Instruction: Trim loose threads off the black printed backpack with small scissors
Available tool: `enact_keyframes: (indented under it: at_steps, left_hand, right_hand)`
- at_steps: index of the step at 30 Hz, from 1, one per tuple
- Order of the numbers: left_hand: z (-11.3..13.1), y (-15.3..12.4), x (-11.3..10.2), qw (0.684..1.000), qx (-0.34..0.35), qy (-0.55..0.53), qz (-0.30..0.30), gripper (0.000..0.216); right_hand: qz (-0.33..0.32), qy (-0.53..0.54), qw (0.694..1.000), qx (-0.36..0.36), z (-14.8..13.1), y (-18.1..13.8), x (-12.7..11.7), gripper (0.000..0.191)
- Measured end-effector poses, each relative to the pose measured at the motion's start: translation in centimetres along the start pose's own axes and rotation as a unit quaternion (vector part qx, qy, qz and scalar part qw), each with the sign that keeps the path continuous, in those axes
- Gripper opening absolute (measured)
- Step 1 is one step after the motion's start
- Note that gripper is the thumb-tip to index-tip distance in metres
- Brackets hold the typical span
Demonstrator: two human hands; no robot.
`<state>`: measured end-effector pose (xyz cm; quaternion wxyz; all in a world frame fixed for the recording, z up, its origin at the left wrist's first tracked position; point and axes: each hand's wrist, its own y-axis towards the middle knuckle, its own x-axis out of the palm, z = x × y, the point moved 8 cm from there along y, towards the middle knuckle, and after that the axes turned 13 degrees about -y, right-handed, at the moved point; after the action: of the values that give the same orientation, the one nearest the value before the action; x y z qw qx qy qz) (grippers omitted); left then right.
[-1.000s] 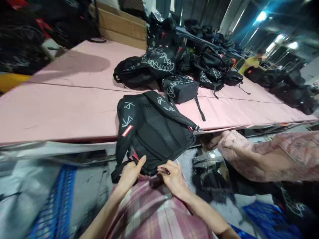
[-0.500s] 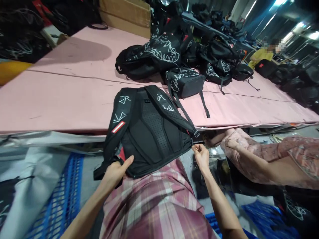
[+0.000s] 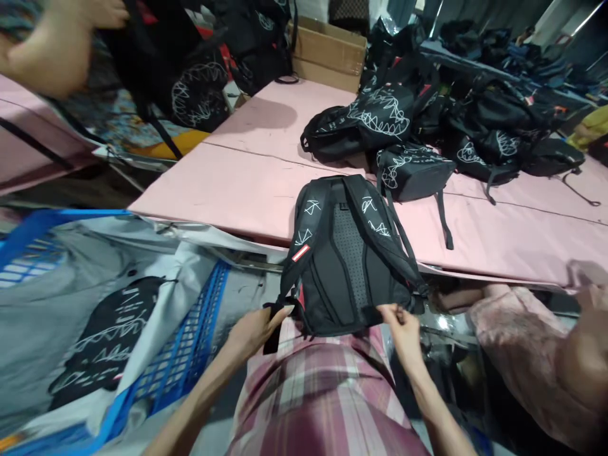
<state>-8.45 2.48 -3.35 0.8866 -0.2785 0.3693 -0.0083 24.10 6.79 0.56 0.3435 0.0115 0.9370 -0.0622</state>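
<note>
A black backpack with white scribbled marks on its shoulder straps lies back panel up. Its top rests on the pink table edge, and its bottom hangs over toward my lap. My left hand is closed round a black strap at the lower left corner, thumb on top. At the lower right, my right hand pinches the bag's bottom edge between thumb and fingers. A small red and white label shows on the left shoulder strap. The bag's front faces down, hidden.
Several black backpacks are heaped on the pink table, before a cardboard box. A blue crate with a black bag stands at left. Another person's hand is at upper left; a person's pink sleeve is at right.
My view has turned left, bringing the crate and another person's hand into sight. The backpack sits straighter, and my right hand has moved inward along its bottom edge.
</note>
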Motion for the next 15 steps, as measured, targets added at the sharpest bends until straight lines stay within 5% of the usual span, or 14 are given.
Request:
enact_keyframes:
  at_steps: [3, 6, 8, 10, 13, 15]
  left_hand:
    - [-0.6, -2.5, -2.5, 0.991, -0.018, 0.123, 0.058, 0.038]
    - [3.1, -2.8, -0.8, 0.989, 0.068, -0.12, 0.06, 0.033]
    - [5.8, -1.2, 2.2, 0.923, 0.077, -0.377, 0.012, 0.04]
    - [6.8, 1.3, 4.5, 0.849, -0.002, -0.527, 0.045, 0.047]
    - [7.2, 4.2, 5.9, 0.759, -0.079, -0.635, 0.115, 0.051]
    - [7.2, 4.6, 6.2, 0.731, -0.092, -0.665, 0.123, 0.049]
  right_hand:
    - [0.059, -0.046, 0.996, 0.044, 4.2, 1.9, -2.4, 0.035]
    - [0.056, -0.102, 0.993, 0.017, 5.2, 2.2, -1.9, 0.038]
    - [0.061, -0.122, 0.991, 0.008, 5.3, 2.0, -1.3, 0.039]
    - [0.055, -0.118, 0.991, 0.004, 5.3, 1.7, -0.7, 0.039]
    - [0.052, -0.111, 0.992, -0.007, 5.2, 1.6, -0.2, 0.04]
    - [0.066, -0.112, 0.991, -0.014, 5.2, 1.5, -0.2, 0.04]
